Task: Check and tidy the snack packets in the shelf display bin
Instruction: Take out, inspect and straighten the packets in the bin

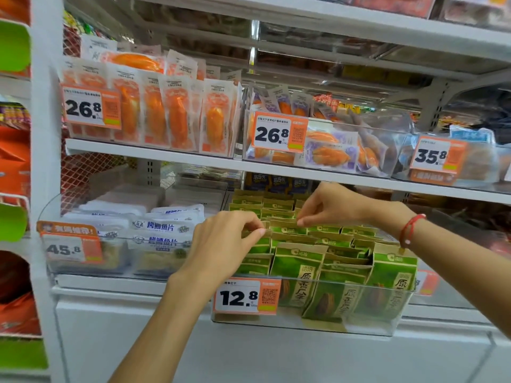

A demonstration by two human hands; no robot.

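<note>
Both hands pinching packet tops mid-bin.
Left hand (pixel 221 239) and right hand (pixel 329 205) nipping green packets (pixel 287 230) by their top edges, clear bin (pixel 304 324) directly below, right reaching deeper.

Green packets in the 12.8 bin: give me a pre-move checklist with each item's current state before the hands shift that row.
1. Left hand pinches a packet top: ok.
2. Right hand pinches a packet top: ok.
3. Green packets upright in rows: ok at front, back rows cannot tell.
4. Clear bin seated on the shelf: cannot tell.
5. 12.8 price tag attached and readable: ok.
</note>
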